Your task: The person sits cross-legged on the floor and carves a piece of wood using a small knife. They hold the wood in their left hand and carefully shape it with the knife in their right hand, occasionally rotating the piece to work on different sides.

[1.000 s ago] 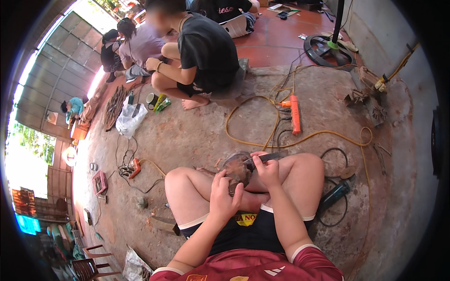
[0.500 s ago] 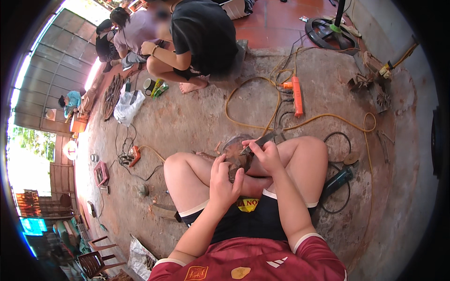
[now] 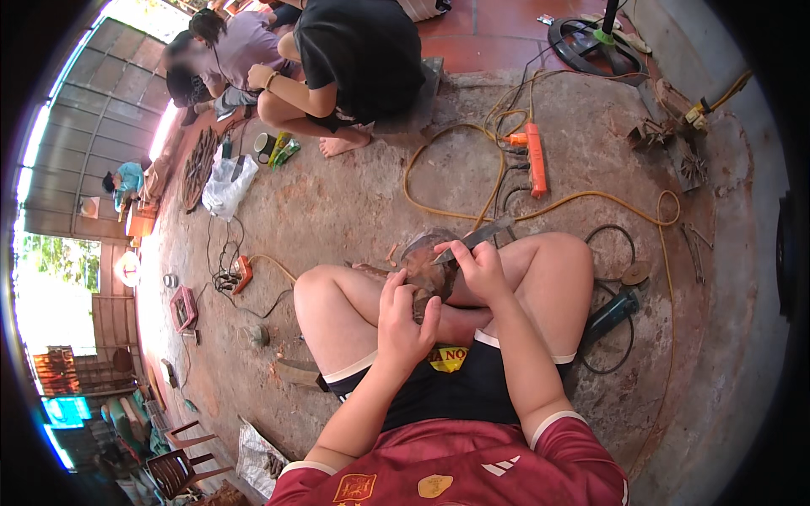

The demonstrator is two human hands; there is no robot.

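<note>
My left hand (image 3: pixel 405 325) is curled round the near left side of a brown, rough piece (image 3: pixel 432 277), perhaps wood, held above my crossed legs. In my right hand (image 3: pixel 479 271) is a knife with a grey blade (image 3: pixel 498 228), gripped between thumb and fingers. Its narrow end lies over the right part of the brown piece; whether it touches the surface I cannot tell. Just beyond the piece shows a rounded, brownish shape (image 3: pixel 426 243), whose kind is unclear. The underside of the brown piece is hidden by my fingers and legs.
An orange power strip (image 3: pixel 537 160) with a looping yellow cord (image 3: pixel 408 177) lies ahead. Beside my right knee is a dark green power tool (image 3: pixel 614 312). A broad blade (image 3: pixel 297 371) rests at my left. Several people crouch beyond, the nearest in black (image 3: pixel 363 67).
The knife has tilted flatter, its broad end swinging to the right, while my right hand shifts slightly. My left hand keeps its hold. The crouching people have changed posture a little.
</note>
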